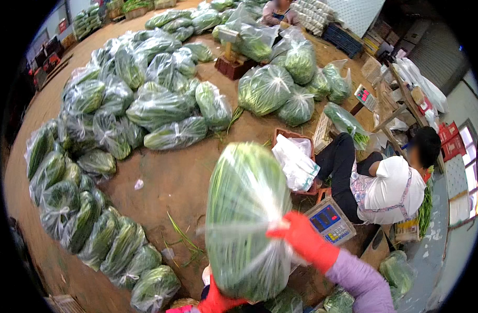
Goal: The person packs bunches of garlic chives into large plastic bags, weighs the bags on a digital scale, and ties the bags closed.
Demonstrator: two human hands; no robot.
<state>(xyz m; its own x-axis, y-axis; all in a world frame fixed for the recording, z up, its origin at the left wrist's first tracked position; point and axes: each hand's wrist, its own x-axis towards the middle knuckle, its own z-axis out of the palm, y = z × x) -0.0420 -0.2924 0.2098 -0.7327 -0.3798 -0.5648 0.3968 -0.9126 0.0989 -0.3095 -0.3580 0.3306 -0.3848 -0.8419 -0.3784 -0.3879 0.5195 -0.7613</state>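
Note:
A big clear plastic bag of long green vegetables (242, 195), gathered at its neck, is lifted in front of me. My right hand (307, 238), in a red glove, grips the gathered plastic on the bag's right side. Below it, my red-gloved left hand (219, 299) is pressed against the bag's lower end, its fingers partly hidden under it. Just behind my right hand stands a digital scale display (329, 221) with lit red figures. Loose green stalks (184, 236) lie on the floor left of the bag.
Many filled bags (156, 103) lie heaped at the left and back, with a row (102, 234) curving toward me. At right sits a person (391, 187) beside a red crate (280, 135) holding plastic bags. Another person (280, 13) is at the back near a scale (233, 58).

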